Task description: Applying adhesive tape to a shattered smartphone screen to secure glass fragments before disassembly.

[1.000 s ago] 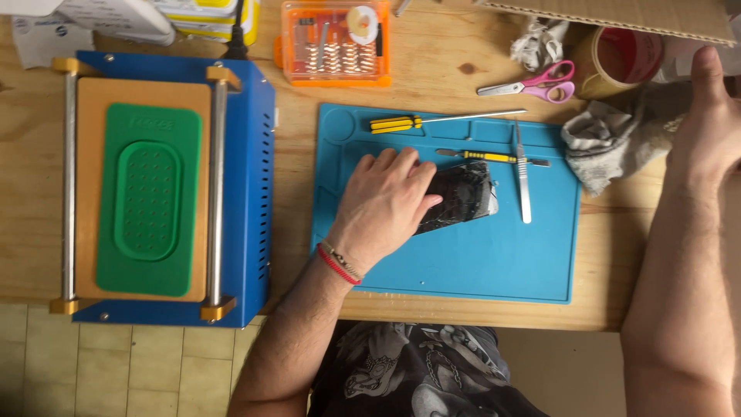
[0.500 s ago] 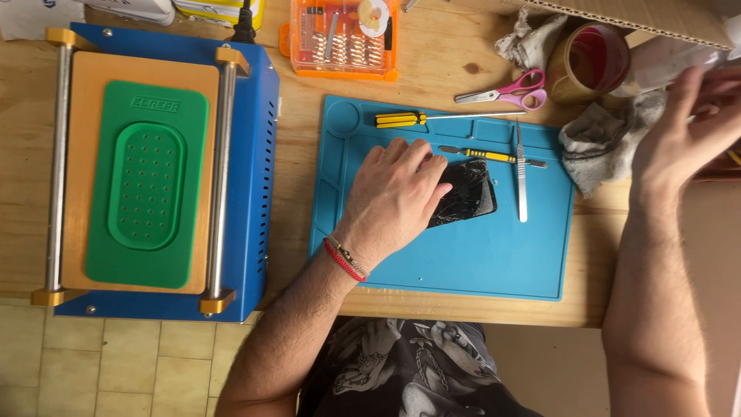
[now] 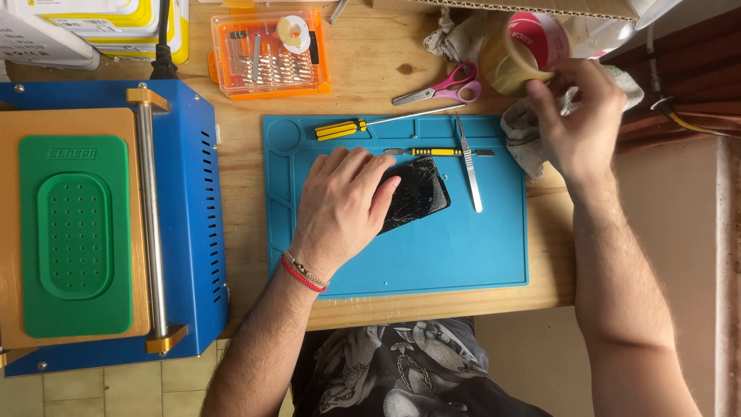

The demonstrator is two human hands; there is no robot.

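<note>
- The left hand (image 3: 340, 205) lies flat, palm down and fingers spread, on one end of a phone with a cracked screen (image 3: 413, 193), pinning it to the blue work mat (image 3: 432, 255) near the mat's middle.
- The right hand (image 3: 575, 116) is up at the far right of the desk (image 3: 370, 73), fingers closed around a roll of brown packing tape (image 3: 513, 54), beside a grey rag (image 3: 525, 131).
- Just beyond the phone lie a yellow-handled screwdriver (image 3: 343, 129), a thin precision driver (image 3: 432, 152) and metal tweezers (image 3: 468, 166); pink scissors (image 3: 444, 86) and an orange bit case (image 3: 268, 54) sit further back.
- A blue screen-separator machine with a green pad (image 3: 77, 235) stands to the left, well apart from the phone.
- Step in hand, as I judge it: steadying the broken phone while fetching tape.
- The next move would call for finding the tape's free end, which likely needs both hands or a thumbnail, with the phone kept from sliding.
</note>
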